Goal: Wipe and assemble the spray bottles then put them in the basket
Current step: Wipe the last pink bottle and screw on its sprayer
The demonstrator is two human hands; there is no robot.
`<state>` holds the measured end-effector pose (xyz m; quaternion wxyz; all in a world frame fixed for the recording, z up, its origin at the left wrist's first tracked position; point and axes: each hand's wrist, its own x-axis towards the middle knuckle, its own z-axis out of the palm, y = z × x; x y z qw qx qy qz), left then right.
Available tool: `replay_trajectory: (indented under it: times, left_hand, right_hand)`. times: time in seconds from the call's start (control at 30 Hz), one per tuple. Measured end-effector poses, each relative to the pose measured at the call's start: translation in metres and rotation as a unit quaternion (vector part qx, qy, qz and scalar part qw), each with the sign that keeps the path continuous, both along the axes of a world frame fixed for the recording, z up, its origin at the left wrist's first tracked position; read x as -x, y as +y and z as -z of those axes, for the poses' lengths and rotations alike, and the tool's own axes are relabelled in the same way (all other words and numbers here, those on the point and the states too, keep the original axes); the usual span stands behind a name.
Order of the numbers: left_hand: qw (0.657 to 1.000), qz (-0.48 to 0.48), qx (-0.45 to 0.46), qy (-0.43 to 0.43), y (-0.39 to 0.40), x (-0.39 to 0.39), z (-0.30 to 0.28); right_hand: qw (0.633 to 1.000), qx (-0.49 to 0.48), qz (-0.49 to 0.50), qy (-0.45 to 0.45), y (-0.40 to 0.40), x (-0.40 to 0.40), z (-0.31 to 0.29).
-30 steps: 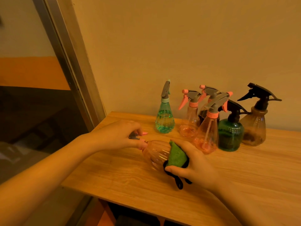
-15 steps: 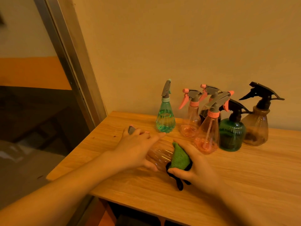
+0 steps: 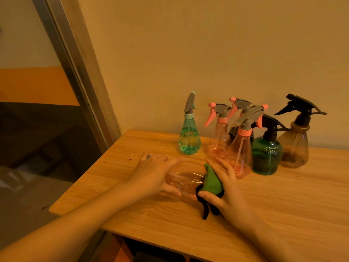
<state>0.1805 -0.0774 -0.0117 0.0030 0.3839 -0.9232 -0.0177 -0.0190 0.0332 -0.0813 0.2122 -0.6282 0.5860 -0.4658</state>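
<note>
**Pink bottle on its side, gripped and under the cloth**

Table (image 3: 283,214): light wood top, against a plain wall (image 3: 207,53). Metal door or window frame (image 3: 75,72) runs diagonally on the left, dark space behind it.

Standing row at the back of the table, near the wall, all upright with trigger heads on:
- brown bottle (image 3: 294,146), black trigger, far right
- dark green bottle (image 3: 267,156), black trigger, just beside the brown one
- pink cone bottle (image 3: 240,154), grey head with pink trigger, frontmost of the group
- second pink bottle (image 3: 219,140), same head type, behind and to the left
- a third grey/pink head (image 3: 241,104) shows behind those two; its body is mostly hidden
- teal bottle (image 3: 189,137), grey head, left end, slightly apart from the rest

Work item: clear pink bottle (image 3: 184,176) lies on its side in front of the row, at table centre, between both hands. Its neck end is hidden under the left hand, so cannot tell if a head is fitted.

Left hand (image 3: 153,173): laid over the bottle's left part, fingers curled around it, thumb underneath on the near side. Holding it.

Right hand (image 3: 224,188): fingers and thumb pinch a green cloth (image 3: 212,181) with black edging, pressed against the bottle's right end. A black strip hangs down to the table.

No basket in view.
</note>
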Motion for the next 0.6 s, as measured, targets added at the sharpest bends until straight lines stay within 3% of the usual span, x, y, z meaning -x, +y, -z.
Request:
replay_trajectory:
  times: [0.2,0.4,0.6]
  left_hand:
    - [0.996,-0.018,0.001,0.088,-0.009,0.0,0.007]
    - [0.978,-0.026,-0.007,0.209,-0.018,0.0,0.008]
    - [0.921,-0.019,-0.077,0.381,-0.029,0.005,0.01]
  right_hand:
    - [0.996,0.034,0.029,-0.074,-0.007,-0.005,-0.014]
    - [0.994,0.086,0.036,-0.056,-0.02,-0.011,-0.035]
    - [0.991,0.127,0.034,-0.021,-0.035,-0.018,-0.06]
